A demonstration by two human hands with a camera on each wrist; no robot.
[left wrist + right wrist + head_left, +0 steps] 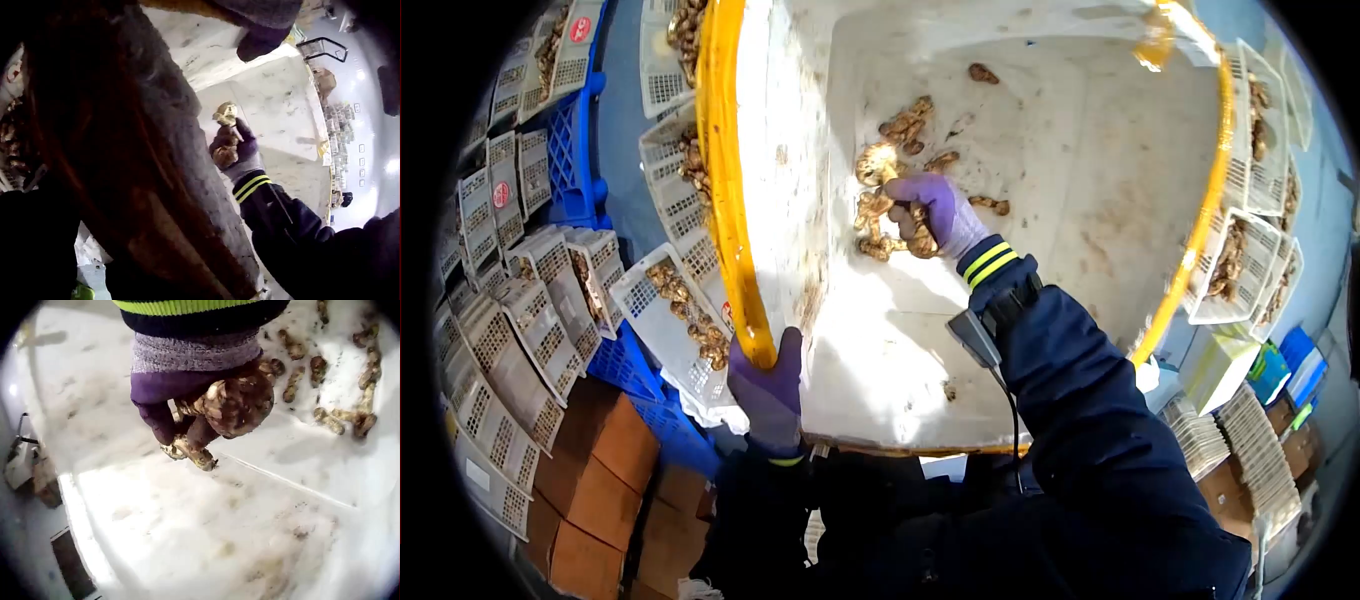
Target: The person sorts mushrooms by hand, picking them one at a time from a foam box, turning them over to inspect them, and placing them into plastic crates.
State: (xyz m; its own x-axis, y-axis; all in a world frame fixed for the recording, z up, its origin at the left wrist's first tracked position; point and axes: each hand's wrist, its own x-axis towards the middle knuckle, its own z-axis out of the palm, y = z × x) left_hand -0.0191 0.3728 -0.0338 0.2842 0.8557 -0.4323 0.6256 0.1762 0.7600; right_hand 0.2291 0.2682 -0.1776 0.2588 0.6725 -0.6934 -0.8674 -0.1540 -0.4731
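Observation:
A large white foam box (1100, 190) with yellow tape along its rim fills the middle of the head view. Inside it, my right hand (940, 210), in a purple glove, holds brown-capped mushrooms. The right wrist view shows a big round mushroom (239, 405) against the palm and a pale-stemmed mushroom (190, 453) at the fingertips. Other loose mushrooms (908, 122) lie around that hand on the box floor. My left hand (768, 390), also gloved in purple, grips the near left end of the taped rim, thumb on one side and fingers on the other.
White plastic baskets (675, 310) holding mushrooms line the left of the box, with stacked baskets and blue crates (572, 150) beyond. More baskets (1235, 265) stand along the right side. Brown cartons (605, 480) sit at lower left.

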